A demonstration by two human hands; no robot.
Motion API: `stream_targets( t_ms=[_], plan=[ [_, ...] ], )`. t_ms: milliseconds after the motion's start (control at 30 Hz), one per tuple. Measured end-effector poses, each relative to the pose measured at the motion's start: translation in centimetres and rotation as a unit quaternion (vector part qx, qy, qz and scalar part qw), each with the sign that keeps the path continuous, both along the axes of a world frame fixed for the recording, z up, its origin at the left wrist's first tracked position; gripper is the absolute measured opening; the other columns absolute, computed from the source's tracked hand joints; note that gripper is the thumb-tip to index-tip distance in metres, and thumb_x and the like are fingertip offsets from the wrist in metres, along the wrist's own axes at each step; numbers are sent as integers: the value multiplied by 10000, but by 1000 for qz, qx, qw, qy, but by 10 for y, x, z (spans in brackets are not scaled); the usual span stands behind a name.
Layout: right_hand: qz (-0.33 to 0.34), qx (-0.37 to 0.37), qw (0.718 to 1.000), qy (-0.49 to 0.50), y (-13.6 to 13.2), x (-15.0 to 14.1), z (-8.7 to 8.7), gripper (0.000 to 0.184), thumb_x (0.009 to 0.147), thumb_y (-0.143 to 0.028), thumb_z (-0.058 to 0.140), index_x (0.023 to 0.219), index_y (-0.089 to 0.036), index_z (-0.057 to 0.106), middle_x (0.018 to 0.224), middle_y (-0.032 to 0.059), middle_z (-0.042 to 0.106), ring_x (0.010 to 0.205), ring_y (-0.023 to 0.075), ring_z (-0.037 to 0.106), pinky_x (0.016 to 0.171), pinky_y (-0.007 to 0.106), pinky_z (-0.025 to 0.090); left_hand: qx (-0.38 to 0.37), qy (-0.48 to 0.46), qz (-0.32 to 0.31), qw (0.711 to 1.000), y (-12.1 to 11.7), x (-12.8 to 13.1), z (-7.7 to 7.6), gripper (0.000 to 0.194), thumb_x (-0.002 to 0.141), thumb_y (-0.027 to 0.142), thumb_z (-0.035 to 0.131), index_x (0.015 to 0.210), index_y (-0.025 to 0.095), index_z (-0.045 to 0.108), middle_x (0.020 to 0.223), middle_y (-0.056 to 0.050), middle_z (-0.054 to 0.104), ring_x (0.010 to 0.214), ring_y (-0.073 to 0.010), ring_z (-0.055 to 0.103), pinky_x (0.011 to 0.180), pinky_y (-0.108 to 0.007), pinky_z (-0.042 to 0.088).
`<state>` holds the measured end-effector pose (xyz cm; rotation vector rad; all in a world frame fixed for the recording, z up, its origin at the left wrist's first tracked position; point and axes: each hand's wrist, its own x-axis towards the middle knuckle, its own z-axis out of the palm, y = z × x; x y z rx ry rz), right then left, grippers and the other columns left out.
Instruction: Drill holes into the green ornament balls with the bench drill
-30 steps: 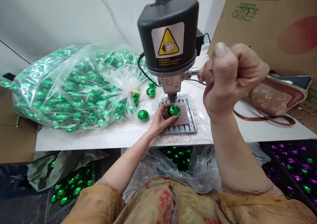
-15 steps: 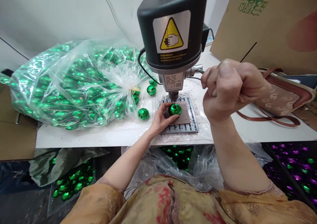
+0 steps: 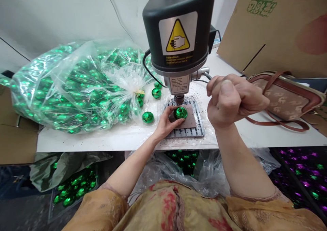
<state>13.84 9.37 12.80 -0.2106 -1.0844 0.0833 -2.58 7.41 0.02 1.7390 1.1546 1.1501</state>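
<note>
A small bench drill press (image 3: pixel 178 36) with a black head and a yellow warning label stands on the white table (image 3: pixel 102 139). Under its bit, a shiny green faceted ball (image 3: pixel 180 113) rests on a brown pad (image 3: pixel 190 121) over a slotted metal base (image 3: pixel 194 132). My left hand (image 3: pixel 166 123) pinches that ball from the left and holds it in place. My right hand (image 3: pixel 233 99) is a fist wrapped round the thin metal feed lever (image 3: pixel 207 76) on the drill's right side. The bit touches the top of the ball.
A big clear plastic bag (image 3: pixel 74 84) of green balls lies at the left. Loose green balls (image 3: pixel 148 117) sit beside the drill. A brown handbag (image 3: pixel 288 94) and cardboard box (image 3: pixel 276 26) stand at the right. More green and purple balls (image 3: pixel 301 169) lie below the table.
My right fist has pulled the lever downward, and the drill head has come down so the bit meets the ball. My left hand has stayed on the ball.
</note>
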Motion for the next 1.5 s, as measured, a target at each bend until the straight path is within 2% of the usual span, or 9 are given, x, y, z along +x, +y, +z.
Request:
stream_targets(
  t_ms=[267,500,633,833,933,1100,1200,1267,1500],
  plan=[
    [6,12,999,-36,-5,2,-13,511,836,-189,565,542,-166,147,461,-68,243,389,41,252,430,277,311,0,-15,-6,1000,-1,2,1,511,793,447,799,1207,223,603,1202,-78,672,1164,-249,623,1007,-365,476],
    [10,-119,992,39,-2,-4,42,482,856,-198,588,552,-217,215,492,-58,201,431,61,253,454,283,219,16,-7,48,999,-6,5,7,467,782,402,807,1157,213,603,1134,-79,677,1072,-242,650,960,-378,496],
    [49,-116,992,6,3,0,60,438,857,-161,574,555,-238,267,470,-62,257,403,79,226,444,304,210,126,55,114,984,-39,9,10,407,774,388,801,1086,214,607,1050,-85,668,1004,-251,654,878,-389,523],
    [60,-119,991,2,2,2,57,406,868,-215,586,571,-250,313,456,-66,320,399,79,260,440,298,226,343,281,-108,890,-111,18,-11,405,833,476,740,1148,247,629,1080,-109,696,917,-243,657,785,-382,549],
    [64,-113,992,9,1,1,57,395,863,-229,595,574,-253,327,448,-72,327,400,74,263,440,296,227,371,286,-92,879,-112,5,-15,465,864,570,680,1198,250,625,1174,-121,684,1028,-262,650,866,-404,556],
    [56,-127,990,6,1,0,57,394,870,-238,572,581,-245,304,454,-76,318,406,61,266,447,278,240,200,269,194,922,-58,-57,4,320,919,238,625,1238,262,626,1237,-139,618,1143,-339,591,1007,-551,463],
    [49,-118,992,12,0,0,57,409,867,-221,571,577,-240,284,453,-77,310,403,55,264,448,276,235,127,305,189,925,-27,-91,12,351,797,180,730,1139,240,682,1210,-148,601,1134,-404,548,1002,-606,421],
    [55,-119,991,10,0,0,57,405,873,-211,569,581,-237,289,465,-77,310,400,55,282,452,275,235,107,274,165,941,-16,-100,15,357,739,178,791,1079,234,698,1115,-113,624,1039,-349,572,967,-540,450],
    [57,-98,993,8,4,1,54,437,885,-175,581,575,-233,278,483,-70,282,402,66,272,453,285,237,-65,-69,145,985,-12,-59,31,484,796,523,762,1131,211,605,900,-31,696,767,-156,622,693,-285,480]
  ],
)
